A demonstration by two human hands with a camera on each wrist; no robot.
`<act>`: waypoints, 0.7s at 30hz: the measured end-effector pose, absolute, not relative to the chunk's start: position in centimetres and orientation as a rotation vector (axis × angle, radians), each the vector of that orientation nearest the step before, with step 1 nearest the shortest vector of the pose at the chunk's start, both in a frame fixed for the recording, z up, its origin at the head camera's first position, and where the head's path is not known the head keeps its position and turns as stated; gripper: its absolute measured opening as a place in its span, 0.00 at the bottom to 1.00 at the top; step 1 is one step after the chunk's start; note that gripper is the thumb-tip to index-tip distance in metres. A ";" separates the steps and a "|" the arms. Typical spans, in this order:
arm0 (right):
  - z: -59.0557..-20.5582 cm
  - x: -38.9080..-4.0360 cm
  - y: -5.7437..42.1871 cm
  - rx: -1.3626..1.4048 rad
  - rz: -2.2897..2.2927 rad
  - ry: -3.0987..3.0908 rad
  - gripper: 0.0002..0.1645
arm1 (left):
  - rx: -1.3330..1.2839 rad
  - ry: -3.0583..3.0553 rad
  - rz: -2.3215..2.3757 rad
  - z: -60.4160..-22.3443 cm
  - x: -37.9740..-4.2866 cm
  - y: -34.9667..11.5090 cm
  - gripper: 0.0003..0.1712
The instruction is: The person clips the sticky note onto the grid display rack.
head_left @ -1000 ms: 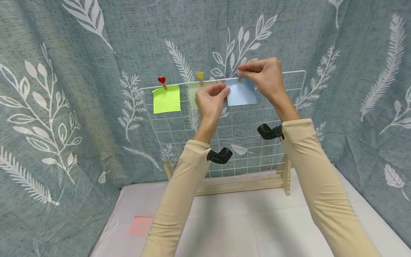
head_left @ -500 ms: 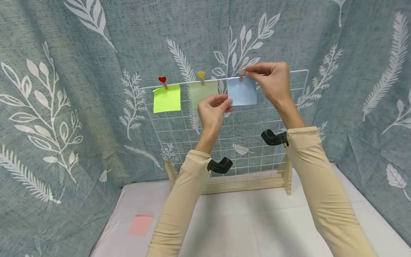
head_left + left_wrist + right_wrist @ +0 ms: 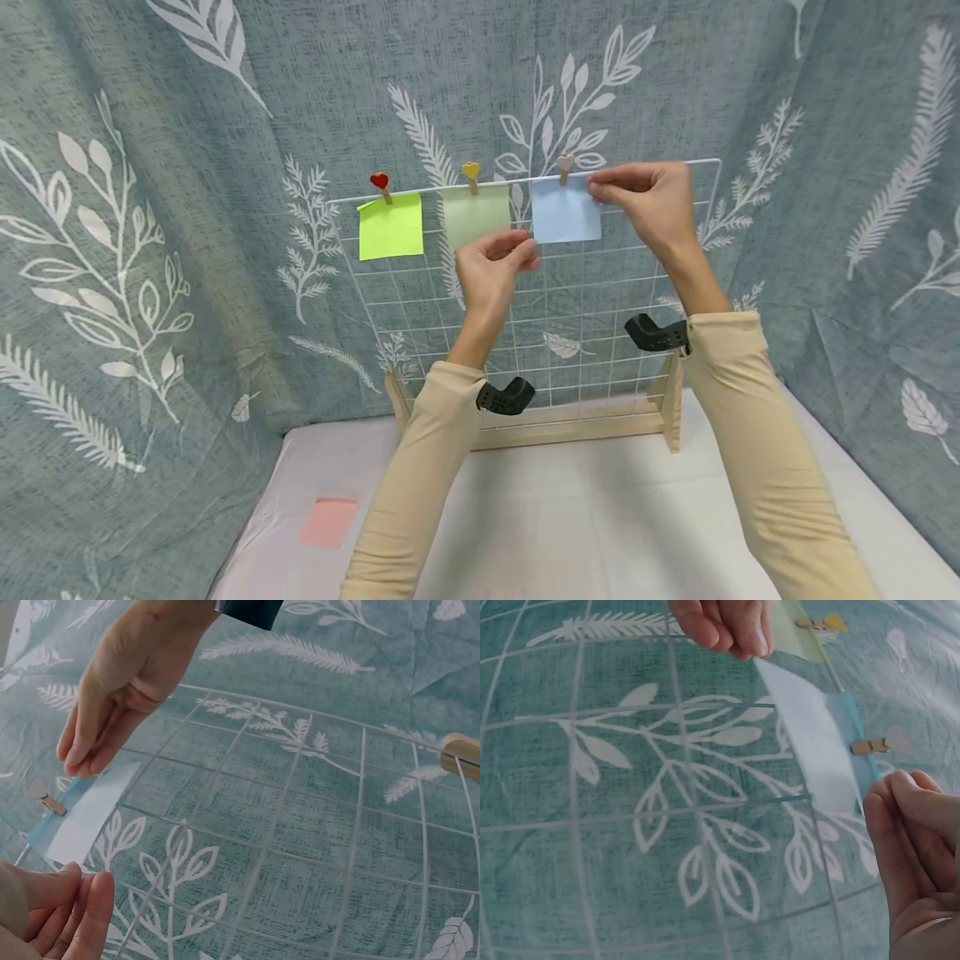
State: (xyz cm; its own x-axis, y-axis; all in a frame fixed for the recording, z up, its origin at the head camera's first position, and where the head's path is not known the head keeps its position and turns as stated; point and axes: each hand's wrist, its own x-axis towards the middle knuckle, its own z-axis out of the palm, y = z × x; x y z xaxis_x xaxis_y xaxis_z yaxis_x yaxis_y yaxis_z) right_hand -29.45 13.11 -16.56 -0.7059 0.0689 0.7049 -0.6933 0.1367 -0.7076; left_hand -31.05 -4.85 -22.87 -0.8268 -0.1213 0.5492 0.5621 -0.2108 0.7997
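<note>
A pale blue sticky note [image 3: 566,215] hangs from the top wire of a white grid panel [image 3: 585,321], held by a small wooden clothespin [image 3: 565,169] with a pale heart. My right hand [image 3: 658,204] pinches the note's upper right corner between thumb and fingers. At its lower left corner, the thumb and fingertips of my left hand [image 3: 489,275] pinch the paper edge. The right wrist view shows the blue note [image 3: 817,735] tilted out from the wires, between both hands. The left wrist view shows its clothespin [image 3: 52,804] standing free of the fingers.
Left along the wire hang a pale green note [image 3: 474,210] under a yellow-heart clothespin [image 3: 471,175] and a lime note [image 3: 391,227] under a red-heart one [image 3: 381,185]. A pink note [image 3: 330,522] lies on the white table [image 3: 540,533]. Wooden feet [image 3: 671,408] support the panel.
My right hand has let go of the pale-heart clothespin and moved right to the blue note's upper corner. My left hand has slid down to its lower left corner.
</note>
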 end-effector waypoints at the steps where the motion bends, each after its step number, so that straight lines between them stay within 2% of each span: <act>1: -16.8 -29.4 13.2 0.598 1.631 -1.824 0.10 | -0.519 -1.624 -2.081 -23.0 -31.0 -4.9 0.11; 10: -19.1 -28.7 14.3 0.468 1.552 -1.941 0.12 | -0.527 -1.686 -2.021 -24.9 -30.3 -5.3 0.09; 21: -21.8 -28.3 15.4 0.455 1.502 -2.005 0.12 | -0.479 -1.717 -1.998 -27.4 -29.8 -6.9 0.08</act>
